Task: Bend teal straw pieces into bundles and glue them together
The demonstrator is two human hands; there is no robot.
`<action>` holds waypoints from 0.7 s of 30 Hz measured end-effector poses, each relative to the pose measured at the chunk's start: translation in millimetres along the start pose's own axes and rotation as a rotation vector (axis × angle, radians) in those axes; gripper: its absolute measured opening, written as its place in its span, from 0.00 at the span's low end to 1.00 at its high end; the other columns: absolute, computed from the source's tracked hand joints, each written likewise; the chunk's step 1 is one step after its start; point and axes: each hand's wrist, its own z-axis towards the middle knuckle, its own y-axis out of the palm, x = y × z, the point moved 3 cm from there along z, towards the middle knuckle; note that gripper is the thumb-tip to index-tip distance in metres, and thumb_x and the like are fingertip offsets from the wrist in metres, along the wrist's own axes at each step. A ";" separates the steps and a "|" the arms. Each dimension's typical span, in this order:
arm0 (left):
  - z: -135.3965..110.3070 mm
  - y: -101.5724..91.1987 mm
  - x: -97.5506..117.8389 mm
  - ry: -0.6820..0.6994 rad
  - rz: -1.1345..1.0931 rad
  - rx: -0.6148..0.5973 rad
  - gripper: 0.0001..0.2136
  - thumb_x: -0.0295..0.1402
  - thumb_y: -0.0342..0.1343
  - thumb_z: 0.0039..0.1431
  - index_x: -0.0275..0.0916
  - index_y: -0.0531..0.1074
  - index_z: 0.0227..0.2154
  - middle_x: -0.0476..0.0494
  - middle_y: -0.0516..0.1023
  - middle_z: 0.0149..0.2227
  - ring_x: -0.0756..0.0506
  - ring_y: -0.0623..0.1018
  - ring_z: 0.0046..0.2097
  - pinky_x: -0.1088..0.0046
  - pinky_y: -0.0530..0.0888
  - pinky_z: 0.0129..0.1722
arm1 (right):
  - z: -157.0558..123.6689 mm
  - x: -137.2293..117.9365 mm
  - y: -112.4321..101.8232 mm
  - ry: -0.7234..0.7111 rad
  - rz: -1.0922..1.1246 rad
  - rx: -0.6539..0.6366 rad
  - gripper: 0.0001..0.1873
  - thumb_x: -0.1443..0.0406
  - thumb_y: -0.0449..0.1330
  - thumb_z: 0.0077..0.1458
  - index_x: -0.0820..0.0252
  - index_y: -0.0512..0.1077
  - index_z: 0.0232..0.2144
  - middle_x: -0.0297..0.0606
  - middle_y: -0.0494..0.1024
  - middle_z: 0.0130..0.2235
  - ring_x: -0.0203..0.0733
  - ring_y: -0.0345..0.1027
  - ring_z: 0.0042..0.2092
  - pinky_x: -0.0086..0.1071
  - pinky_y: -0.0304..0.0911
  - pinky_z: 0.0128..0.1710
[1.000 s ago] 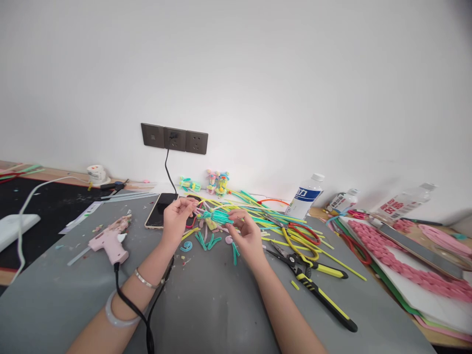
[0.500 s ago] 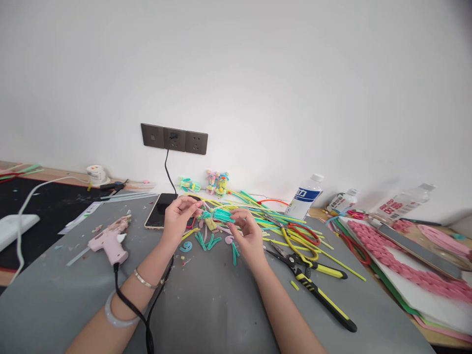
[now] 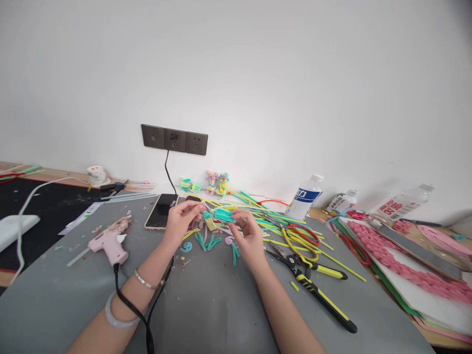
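Note:
Over the middle of the grey mat, my right hand [image 3: 248, 233] pinches a teal pipe-cleaner figure [image 3: 222, 215] by its right end. My left hand [image 3: 183, 220] is closed at the figure's left end, thumb and forefinger together on a small pale pink piece that I see only in part. Beneath the figure lie a pale yellow bundle [image 3: 210, 224], short bent teal pipe cleaners [image 3: 213, 242] and a blue coil [image 3: 186, 247]. A lilac coil [image 3: 229, 240] is close to my right hand.
A pink glue gun [image 3: 110, 243] lies left, its black cord passing by my left forearm. A phone [image 3: 161, 212] sits behind my left hand. To the right are yellow-and-black pliers [image 3: 313, 282], scissors [image 3: 300, 241], loose pipe cleaners and a bottle [image 3: 305, 197]. Finished-looking figures [image 3: 218, 183] stand by the wall.
My left hand has shifted slightly to the right, its fingertips a little lower at the figure's left end. My right hand keeps its hold in nearly the same place.

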 end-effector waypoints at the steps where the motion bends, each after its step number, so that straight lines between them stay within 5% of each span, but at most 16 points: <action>1: 0.0 -0.5 -1.1 -0.011 0.008 -0.006 0.17 0.44 0.68 0.46 0.34 0.77 0.31 0.45 0.80 0.27 0.51 0.74 0.24 0.75 0.72 0.26 | 0.0 -0.2 -0.1 -0.003 0.000 0.003 0.04 0.66 0.61 0.59 0.53 0.71 0.38 0.40 0.72 0.42 0.44 0.68 0.48 0.37 0.70 0.43; 9: -0.2 1.1 -9.5 -0.041 0.028 -0.141 0.24 0.51 0.57 0.58 0.37 0.63 0.17 0.54 0.64 0.17 0.54 0.67 0.21 0.79 0.67 0.24 | -1.3 0.3 -1.3 0.065 -0.037 0.033 0.11 0.66 0.61 0.59 0.51 0.69 0.44 0.39 0.73 0.45 0.42 0.72 0.41 0.37 0.69 0.42; 15: -9.6 16.9 -12.0 -0.157 -0.033 -0.422 0.20 0.51 0.59 0.56 0.40 0.70 0.41 0.45 0.74 0.38 0.47 0.78 0.35 0.72 0.77 0.33 | -2.3 1.0 1.6 0.034 -0.027 -0.031 0.12 0.66 0.60 0.60 0.50 0.69 0.46 0.39 0.74 0.46 0.41 0.72 0.41 0.35 0.70 0.39; 18: -13.4 21.6 -11.2 -0.143 -0.050 -0.520 0.21 0.46 0.63 0.55 0.40 0.69 0.47 0.40 0.73 0.47 0.48 0.78 0.36 0.71 0.77 0.35 | -1.3 -2.6 4.2 -0.043 -0.049 -0.091 0.08 0.66 0.60 0.61 0.52 0.71 0.43 0.40 0.74 0.44 0.43 0.72 0.43 0.35 0.71 0.39; 21: -14.2 21.6 -10.7 -0.115 -0.026 -0.533 0.19 0.41 0.64 0.55 0.40 0.71 0.47 0.41 0.73 0.47 0.49 0.77 0.35 0.72 0.77 0.35 | 0.0 -7.4 6.3 -0.088 -0.104 -0.135 0.04 0.67 0.60 0.60 0.54 0.72 0.38 0.42 0.74 0.42 0.45 0.71 0.45 0.35 0.70 0.37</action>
